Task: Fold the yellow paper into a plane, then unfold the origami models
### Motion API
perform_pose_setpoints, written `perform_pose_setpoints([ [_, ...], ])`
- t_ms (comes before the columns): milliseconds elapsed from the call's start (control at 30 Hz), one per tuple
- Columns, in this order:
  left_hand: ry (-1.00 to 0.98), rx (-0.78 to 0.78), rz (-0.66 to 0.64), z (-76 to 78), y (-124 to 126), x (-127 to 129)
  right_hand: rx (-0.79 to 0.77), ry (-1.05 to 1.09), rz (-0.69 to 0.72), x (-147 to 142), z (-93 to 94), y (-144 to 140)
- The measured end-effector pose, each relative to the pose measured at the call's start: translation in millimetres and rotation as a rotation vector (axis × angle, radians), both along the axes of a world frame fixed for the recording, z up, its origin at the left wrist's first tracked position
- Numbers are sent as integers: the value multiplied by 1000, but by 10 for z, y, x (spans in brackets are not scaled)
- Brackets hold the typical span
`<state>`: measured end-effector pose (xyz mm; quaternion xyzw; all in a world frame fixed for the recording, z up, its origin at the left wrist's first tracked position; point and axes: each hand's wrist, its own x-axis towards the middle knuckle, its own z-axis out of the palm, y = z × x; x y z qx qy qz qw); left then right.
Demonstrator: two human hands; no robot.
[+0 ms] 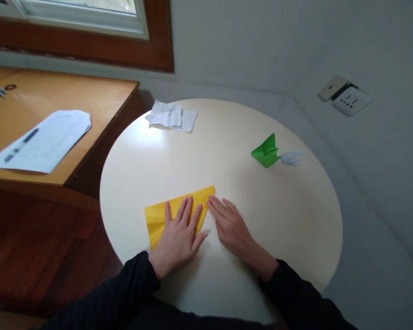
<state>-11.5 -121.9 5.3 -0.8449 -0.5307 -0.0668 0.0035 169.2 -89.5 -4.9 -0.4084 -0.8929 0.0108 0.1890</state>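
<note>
Landmark for all positions: the round white table (289, 220).

Yellow paper (165, 213), already folded into a flat wedge shape, lies on the near-left part of the table, close to the edge nearest the person. Its pointed corner faces toward the table's centre.

Left hand (179, 238): fully open, palm down, fingers spread, resting flat on the yellow paper. Nothing is gripped; the hand presses the sheet against the tabletop, which reads as pinning it so it cannot slide or spring open.

Right hand (232, 229): also open and flat, fingers extended and close together, lying on the table just right of the paper. The fingertips (213, 201) meet the paper's right-hand edge near the pointed corner, a position consistent with running along or flattening a crease. It holds nothing.

Other items, all well apart from the hands:
- 1 green folded paper figure (265, 151) on the far-right part of the table, with a small white folded piece (292, 157) touching or just beside it; I cannot tell which.
- 1 crumpled white sheet (172, 116) at the table's far-left edge.
- Left of the table, a wooden desk (99, 105) carrying a printed sheet (51, 137) with a pen (21, 145) on top.
</note>
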Motion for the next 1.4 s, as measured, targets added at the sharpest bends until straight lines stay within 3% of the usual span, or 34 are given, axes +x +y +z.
perform_pose_setpoints([
  [300,-6,-26,64,25,-5,0,80,-81,-75,-90,46,-21],
  [600,-63,-84,57,188,74,-67,75,92,-88,-72,88,6],
  [733,-67,-57,60,212,159,-105,102,137,-3,-86,98,60],
  [1000,-29,32,-32,186,326,-205,-11,166,51,-111,106,214],
  [1400,0,116,-131,160,416,-237,19,138,95,-138,132,335],
])
